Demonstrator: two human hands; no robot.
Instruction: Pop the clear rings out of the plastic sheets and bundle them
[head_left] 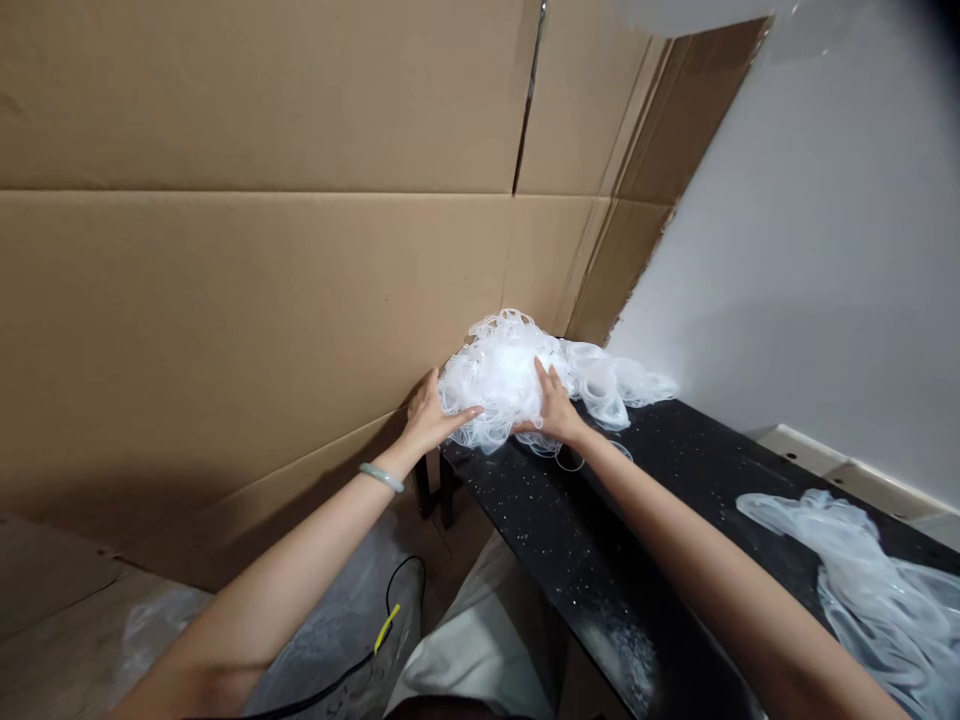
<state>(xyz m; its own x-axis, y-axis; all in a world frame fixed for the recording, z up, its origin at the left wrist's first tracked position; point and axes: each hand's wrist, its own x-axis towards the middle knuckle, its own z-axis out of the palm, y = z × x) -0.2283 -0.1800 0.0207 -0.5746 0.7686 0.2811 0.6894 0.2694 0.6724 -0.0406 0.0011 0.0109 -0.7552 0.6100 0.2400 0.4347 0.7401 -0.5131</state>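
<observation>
The crumpled heap of clear plastic film [501, 370] sits at the far end of the black speckled tabletop [525, 520], its long axis running sideways toward the white wall [787, 250]. Our hands reach it from the near side: our left hand [429, 415] lies open against its left flank, while our right hand [553, 405] presses spread into its front, neither pinching. A second sheet of film [847, 570] lies well off right, with cardboard [225, 300] behind the heap.

Left hand [431, 415] and right hand [553, 405] reach forward side by side, open, fingers [541, 370] spread
</observation>
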